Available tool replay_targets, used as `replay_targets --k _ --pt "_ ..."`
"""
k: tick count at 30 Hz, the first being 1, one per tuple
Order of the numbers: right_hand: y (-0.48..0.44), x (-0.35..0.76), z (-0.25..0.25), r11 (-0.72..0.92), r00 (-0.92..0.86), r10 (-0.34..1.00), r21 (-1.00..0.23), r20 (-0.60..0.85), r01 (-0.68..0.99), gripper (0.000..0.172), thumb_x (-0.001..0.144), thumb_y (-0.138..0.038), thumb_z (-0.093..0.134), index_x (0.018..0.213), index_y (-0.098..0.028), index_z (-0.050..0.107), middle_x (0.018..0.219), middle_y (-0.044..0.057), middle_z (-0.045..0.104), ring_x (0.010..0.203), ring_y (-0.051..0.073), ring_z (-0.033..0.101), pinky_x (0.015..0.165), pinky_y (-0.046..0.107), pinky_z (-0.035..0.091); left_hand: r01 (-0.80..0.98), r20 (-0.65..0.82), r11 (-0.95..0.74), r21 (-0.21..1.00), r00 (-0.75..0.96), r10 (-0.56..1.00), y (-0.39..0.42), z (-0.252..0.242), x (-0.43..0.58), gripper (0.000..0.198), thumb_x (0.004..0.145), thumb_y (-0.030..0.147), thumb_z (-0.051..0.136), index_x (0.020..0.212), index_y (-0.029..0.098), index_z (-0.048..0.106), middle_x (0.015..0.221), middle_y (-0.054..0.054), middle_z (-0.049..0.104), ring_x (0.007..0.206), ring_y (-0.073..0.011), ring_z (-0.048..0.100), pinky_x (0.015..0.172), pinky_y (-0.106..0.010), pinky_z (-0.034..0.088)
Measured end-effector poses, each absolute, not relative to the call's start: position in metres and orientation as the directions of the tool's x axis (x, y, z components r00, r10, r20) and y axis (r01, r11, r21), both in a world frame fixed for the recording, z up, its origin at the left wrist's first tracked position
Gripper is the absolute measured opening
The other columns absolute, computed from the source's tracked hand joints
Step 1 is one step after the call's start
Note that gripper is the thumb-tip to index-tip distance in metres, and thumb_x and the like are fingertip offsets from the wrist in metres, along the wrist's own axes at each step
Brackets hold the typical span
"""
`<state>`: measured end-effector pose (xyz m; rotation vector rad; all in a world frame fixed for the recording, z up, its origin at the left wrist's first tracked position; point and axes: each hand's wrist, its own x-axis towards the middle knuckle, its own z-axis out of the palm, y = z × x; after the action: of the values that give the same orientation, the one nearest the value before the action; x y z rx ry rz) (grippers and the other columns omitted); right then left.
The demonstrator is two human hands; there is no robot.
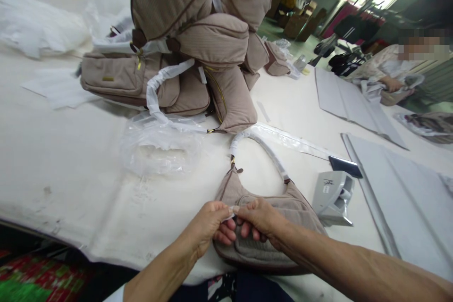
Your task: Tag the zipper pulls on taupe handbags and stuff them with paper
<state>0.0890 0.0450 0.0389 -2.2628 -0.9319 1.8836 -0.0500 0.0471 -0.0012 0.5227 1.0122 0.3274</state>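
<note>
A beige shoulder bag [283,207] lies at the near edge of the white table [71,160], its strap [264,148] wrapped in clear plastic and arched away from me. My left hand [208,226] and my right hand [260,219] meet over the bag's near side. Both pinch a small pale piece, perhaps a tag or strip, between thumb and fingers. I cannot make out exactly what it is.
A pile of matching beige bags [191,42] rises at the table's far middle. Crumpled clear plastic [159,146] lies before it. A grey tape dispenser [332,196], a dark phone [345,166] and grey sheets [406,193] sit to the right. Another person [392,73] works at far right.
</note>
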Motion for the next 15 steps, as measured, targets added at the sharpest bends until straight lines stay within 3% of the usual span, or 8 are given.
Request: replay_targets --k 4,9,12,15 --pt "0.028 0.091 0.022 -0.705 0.056 0.645 -0.564 -0.762 0.430 0.036 0.082 -0.041 0.048 0.057 -0.015 0.048 0.041 -0.004 0.051 0.028 0.004 0.040 0.028 0.014 0.022 -0.033 -0.763 0.898 0.438 0.515 0.391 0.053 0.001 -0.053 0.014 0.067 0.026 0.055 0.068 0.012 0.053 0.052 0.000 0.058 0.039 -0.0101 0.055 0.036 -0.019 0.043" --pt "0.012 0.095 0.002 -0.416 0.053 0.893 -0.773 -0.448 0.479 0.023 0.080 -0.040 0.054 0.077 -0.018 0.050 0.047 -0.007 0.047 0.039 0.008 0.043 0.039 0.018 0.032 -0.035 -0.785 0.928 0.370 0.522 0.333 0.055 -0.005 -0.057 0.015 0.062 0.026 0.059 0.069 0.013 0.054 0.051 0.001 0.057 0.039 -0.0111 0.055 0.036 -0.020 0.044" --pt "0.009 0.097 -0.002 -0.232 0.010 0.959 -0.770 -0.282 0.594 0.017 0.081 -0.032 0.055 0.092 -0.018 0.056 0.052 -0.006 0.047 0.049 0.010 0.046 0.050 0.020 0.035 0.008 -0.769 0.923 0.384 0.556 0.315 0.056 -0.007 -0.059 0.018 0.062 0.028 0.061 0.069 0.014 0.052 0.050 0.002 0.057 0.038 -0.0111 0.055 0.037 -0.020 0.044" --pt "0.010 0.099 -0.002 -0.139 -0.087 0.964 -0.757 -0.250 0.638 0.018 0.084 -0.029 0.052 0.098 -0.020 0.059 0.061 -0.003 0.056 0.056 0.011 0.051 0.055 0.021 0.037 0.024 -0.755 0.912 0.410 0.570 0.324 0.057 -0.008 -0.061 0.019 0.065 0.028 0.061 0.073 0.016 0.049 0.050 0.002 0.058 0.036 -0.0111 0.054 0.037 -0.020 0.044"
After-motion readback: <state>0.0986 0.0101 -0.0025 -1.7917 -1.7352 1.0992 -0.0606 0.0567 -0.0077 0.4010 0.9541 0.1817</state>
